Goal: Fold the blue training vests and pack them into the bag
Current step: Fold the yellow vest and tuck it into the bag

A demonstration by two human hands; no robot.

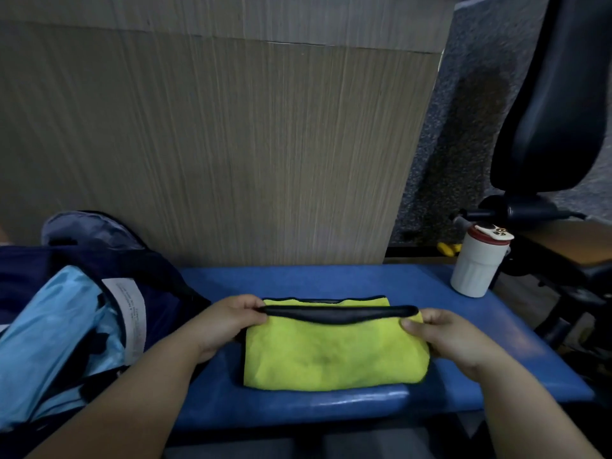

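A yellow-green vest with dark trim (334, 356) lies folded into a rectangle on the blue padded bench (463, 342). My left hand (228, 323) pinches the left end of its dark-edged upper fold, and my right hand (443, 336) pinches the right end. The fold is lifted a little off the layer beneath. A dark navy bag (99, 266) stands open at the left, with light blue fabric (59, 326) and a white label showing inside it.
A white tumbler with a red lid (477, 263) stands at the bench's far right corner. Behind the bench is a wood-grain panel (215, 144). A black gym machine seat (556, 104) and frame are at the right, over speckled floor.
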